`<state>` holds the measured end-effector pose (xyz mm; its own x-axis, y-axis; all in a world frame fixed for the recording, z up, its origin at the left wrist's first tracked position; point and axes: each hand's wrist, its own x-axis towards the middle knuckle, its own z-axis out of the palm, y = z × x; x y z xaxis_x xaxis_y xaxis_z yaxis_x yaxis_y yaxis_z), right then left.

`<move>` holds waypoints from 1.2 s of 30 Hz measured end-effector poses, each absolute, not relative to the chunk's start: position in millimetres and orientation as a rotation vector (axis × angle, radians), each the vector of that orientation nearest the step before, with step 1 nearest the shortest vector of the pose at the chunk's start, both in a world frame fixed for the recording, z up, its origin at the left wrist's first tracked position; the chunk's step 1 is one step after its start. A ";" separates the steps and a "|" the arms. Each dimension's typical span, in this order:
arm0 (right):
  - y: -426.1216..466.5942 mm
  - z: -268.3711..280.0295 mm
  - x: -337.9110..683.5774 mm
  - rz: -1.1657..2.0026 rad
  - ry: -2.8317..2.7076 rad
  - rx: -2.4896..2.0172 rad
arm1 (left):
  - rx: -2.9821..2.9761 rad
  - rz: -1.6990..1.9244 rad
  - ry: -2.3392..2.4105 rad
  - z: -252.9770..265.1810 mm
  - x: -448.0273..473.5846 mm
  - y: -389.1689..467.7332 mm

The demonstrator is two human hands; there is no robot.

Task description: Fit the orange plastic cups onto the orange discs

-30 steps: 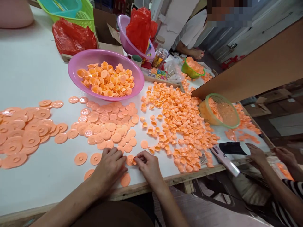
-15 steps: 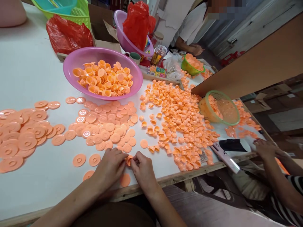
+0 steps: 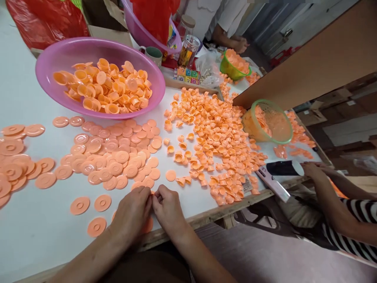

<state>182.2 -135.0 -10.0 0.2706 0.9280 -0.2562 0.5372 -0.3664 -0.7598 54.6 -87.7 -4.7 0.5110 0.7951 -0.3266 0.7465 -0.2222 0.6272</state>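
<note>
My left hand and my right hand meet at the table's front edge, fingertips pinched together. Between them only a sliver of a small orange toy cup shows; the fingers cover the rest. Partly under my left hand lies an orange disc. Flat toy saucers are heaped just beyond my hands, and larger ringed saucers lie to the left. To the right spreads a big pile of small orange toy cups.
A pink basin at the back left holds cups joined to saucers. A green mesh basket and a pink-and-white tool lie to the right. Another person's hands rest near the right table edge; a further person stands behind.
The view has shifted, so the basin looks nearer and larger. My hands have drawn closer together, and the orange piece between them is now almost hidden.
</note>
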 end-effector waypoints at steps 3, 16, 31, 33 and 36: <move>-137.5 -14.6 179.7 0.921 -1.271 -1.978 | 1.910 0.156 1.331 -8.0 52.9 -89.7; -162.9 -12.0 188.9 0.533 -1.542 -1.676 | 1.596 0.514 1.132 -3.2 31.7 -92.1; -131.6 -16.1 262.4 0.459 -1.183 -1.920 | 1.431 1.038 1.416 73.9 39.6 64.4; -131.2 -9.6 244.2 0.713 -1.071 -1.891 | 1.487 1.122 1.473 90.1 40.7 96.6; -130.5 -6.9 209.9 1.015 -1.011 -1.818 | 1.733 1.190 1.487 95.2 35.2 98.6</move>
